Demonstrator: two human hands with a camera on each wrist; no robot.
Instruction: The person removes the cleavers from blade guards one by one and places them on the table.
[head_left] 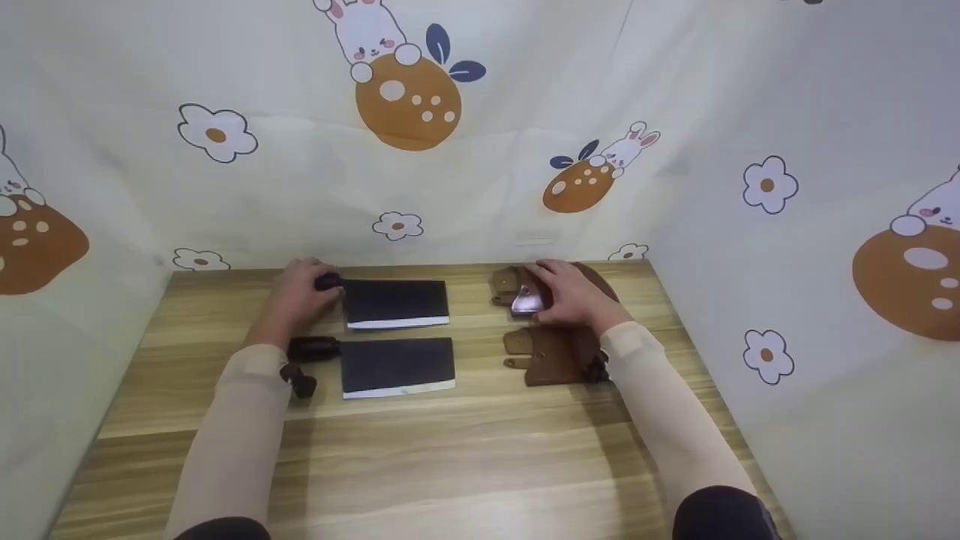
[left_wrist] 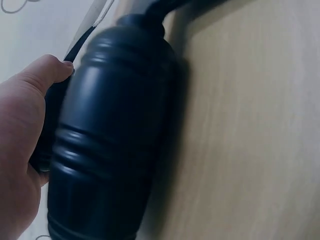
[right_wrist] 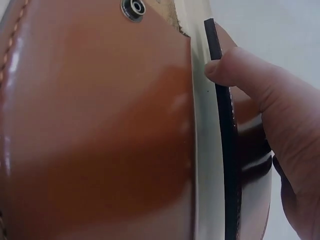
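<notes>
Two cleavers lie one behind the other at centre left in the head view, dark blades pointing right with pale edges toward the person. My left hand [head_left: 300,294] [left_wrist: 22,115] grips the black handle of the far cleaver [head_left: 396,301]. The near cleaver [head_left: 397,365] lies below it, its ridged black handle [left_wrist: 110,120] filling much of the left wrist view. On the right, my right hand [head_left: 574,294] [right_wrist: 295,125] holds the far brown leather sheath [head_left: 598,282] [right_wrist: 227,130], thumb on its dark edge, covering its middle. Closer to the person lies the matching near sheath [head_left: 555,356] [right_wrist: 100,125], with a metal snap.
The wood-grain table [head_left: 450,465] extends toward the person. A pale patterned cloth [head_left: 300,180] rises along its back edge and both sides. Small black wrist mounts [head_left: 300,381] hang beneath the sleeves, the right one overlapping the near sheath.
</notes>
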